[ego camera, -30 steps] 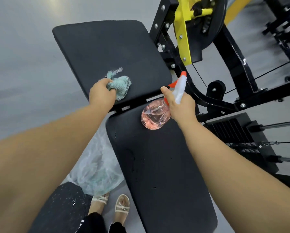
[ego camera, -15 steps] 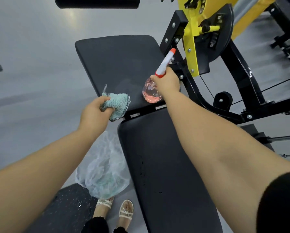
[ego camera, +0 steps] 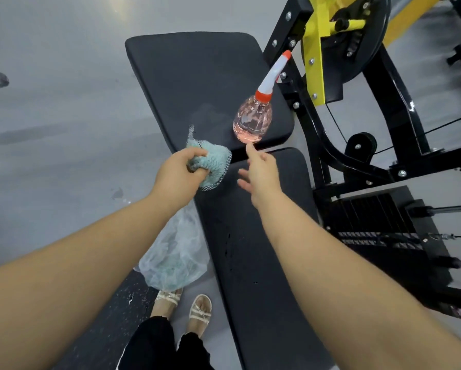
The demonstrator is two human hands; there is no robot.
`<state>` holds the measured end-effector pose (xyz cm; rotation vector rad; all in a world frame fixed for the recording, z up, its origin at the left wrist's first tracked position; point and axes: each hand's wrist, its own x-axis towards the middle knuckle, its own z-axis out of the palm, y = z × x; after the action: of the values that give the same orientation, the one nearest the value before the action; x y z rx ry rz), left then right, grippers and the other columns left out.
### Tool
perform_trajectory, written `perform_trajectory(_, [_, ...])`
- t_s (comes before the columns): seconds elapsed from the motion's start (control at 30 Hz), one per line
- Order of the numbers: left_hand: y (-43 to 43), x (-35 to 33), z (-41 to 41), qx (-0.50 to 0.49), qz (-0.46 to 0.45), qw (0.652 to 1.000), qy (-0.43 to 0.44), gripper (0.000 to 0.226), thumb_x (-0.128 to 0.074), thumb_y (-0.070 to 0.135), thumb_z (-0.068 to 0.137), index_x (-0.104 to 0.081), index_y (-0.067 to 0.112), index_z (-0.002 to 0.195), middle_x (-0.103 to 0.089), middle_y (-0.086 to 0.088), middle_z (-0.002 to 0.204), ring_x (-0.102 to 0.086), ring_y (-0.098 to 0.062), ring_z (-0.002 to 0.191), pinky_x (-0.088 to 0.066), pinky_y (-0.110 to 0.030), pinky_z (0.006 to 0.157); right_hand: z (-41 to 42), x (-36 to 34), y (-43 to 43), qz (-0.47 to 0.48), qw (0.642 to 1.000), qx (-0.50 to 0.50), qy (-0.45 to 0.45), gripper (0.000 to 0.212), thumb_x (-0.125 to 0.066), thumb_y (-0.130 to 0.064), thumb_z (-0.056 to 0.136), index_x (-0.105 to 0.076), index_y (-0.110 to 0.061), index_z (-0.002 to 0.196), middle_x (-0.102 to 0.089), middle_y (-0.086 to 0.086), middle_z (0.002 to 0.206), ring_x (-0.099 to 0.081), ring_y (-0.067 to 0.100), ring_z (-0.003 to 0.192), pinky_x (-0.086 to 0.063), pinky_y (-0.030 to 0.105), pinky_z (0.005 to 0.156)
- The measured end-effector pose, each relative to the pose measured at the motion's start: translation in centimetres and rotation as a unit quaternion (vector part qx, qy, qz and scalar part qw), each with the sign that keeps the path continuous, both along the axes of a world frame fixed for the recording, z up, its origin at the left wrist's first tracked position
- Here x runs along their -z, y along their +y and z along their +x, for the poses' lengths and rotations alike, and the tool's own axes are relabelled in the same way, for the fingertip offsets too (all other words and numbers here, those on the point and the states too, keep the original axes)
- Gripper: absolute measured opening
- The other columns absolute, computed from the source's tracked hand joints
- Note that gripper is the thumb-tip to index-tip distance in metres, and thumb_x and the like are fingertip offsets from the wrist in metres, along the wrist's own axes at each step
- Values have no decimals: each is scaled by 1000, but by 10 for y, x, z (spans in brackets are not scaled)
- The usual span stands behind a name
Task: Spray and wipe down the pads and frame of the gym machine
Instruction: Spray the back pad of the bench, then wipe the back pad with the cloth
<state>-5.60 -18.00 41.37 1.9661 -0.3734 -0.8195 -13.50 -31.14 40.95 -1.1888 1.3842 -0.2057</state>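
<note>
Since half a second ago your right hand (ego camera: 261,177) has let go of the spray bottle (ego camera: 253,117) and pulled back toward you; the bottle now stands on its own.

Head view:
- Right hand: released, fingers spread, nothing in it. It hovers over the gap between the two pads, index tip just below the bottle base, not touching as far as you can see.
- Spray bottle: clear, pink liquid, white nozzle with orange collar and tip. It sits on the near right corner of the far pad (ego camera: 192,76), nozzle tilted up and right toward the frame (ego camera: 317,137).
- Left hand (ego camera: 178,174): clenched around a bunched teal cloth (ego camera: 213,164). Cloth hangs over the near left edge of the far pad, at the gap, a loose tail sticking up.
- Far pad shows a faint misted patch just left of the bottle.
- Near pad (ego camera: 256,257): long, black, runs toward you under your right forearm, with small dark specks on its left half.
- Frame: black tubing with bolts to the right of both pads, yellow bracket (ego camera: 314,57) above, weight stack (ego camera: 379,225) lower right with cables running off to the right.
- Clear plastic bag (ego camera: 176,257) lies on the floor left of the near pad, below your left wrist.
- Your sandalled feet (ego camera: 184,305) stand just behind the bag, beside the pad.
</note>
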Motion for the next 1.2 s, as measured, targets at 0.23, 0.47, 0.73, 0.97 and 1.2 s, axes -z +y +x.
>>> perform_trajectory(0.23, [23, -4, -56, 30, -62, 990, 120, 10, -67, 22, 84, -63, 16, 91, -61, 2, 87, -57, -11, 79, -49, -25, 77, -68, 5, 42, 198, 966, 15, -162, 31, -58, -19, 92, -55, -10, 121, -64, 13, 118, -64, 28, 105, -54, 42, 83])
perform_trajectory(0.47, [20, 8, -89, -47, 5, 932, 359, 52, -65, 45, 83, -45, 24, 127, -56, -4, 125, -59, -20, 102, -49, -42, 95, -120, 1, 48, 74, 983, -14, -168, 27, -63, -8, 85, -57, -10, 112, -66, 10, 114, -63, 26, 106, -50, 44, 92])
perform_trajectory(0.73, [16, -1, -114, 83, -54, 969, 228, 24, -77, 21, 77, -66, 16, 98, -67, 1, 98, -62, -12, 90, -49, -18, 80, -144, -17, 51, -2, 981, -48, -190, 42, -67, -16, 84, -54, -1, 121, -64, 17, 116, -63, 29, 106, -53, 43, 89])
perform_trajectory(0.97, [11, -16, -117, 83, -56, 994, 42, 11, -52, 21, 95, -46, 18, 86, -46, 9, 59, -40, -1, 49, -34, -22, 54, -158, -21, 42, -143, 988, -34, -36, 8, -63, -30, 89, -56, -25, 89, -59, -7, 81, -55, 5, 66, -45, 23, 61])
perform_trajectory(1.2, [-6, -31, -113, 52, 1, 998, 24, 12, -40, 27, 99, -38, 17, 92, -39, 7, 65, -34, -10, 53, -28, -27, 48, -177, -20, 50, 70, 989, -117, -55, 90, -69, -56, 72, -26, -26, 145, -43, -7, 141, -42, 8, 128, -28, 35, 112])
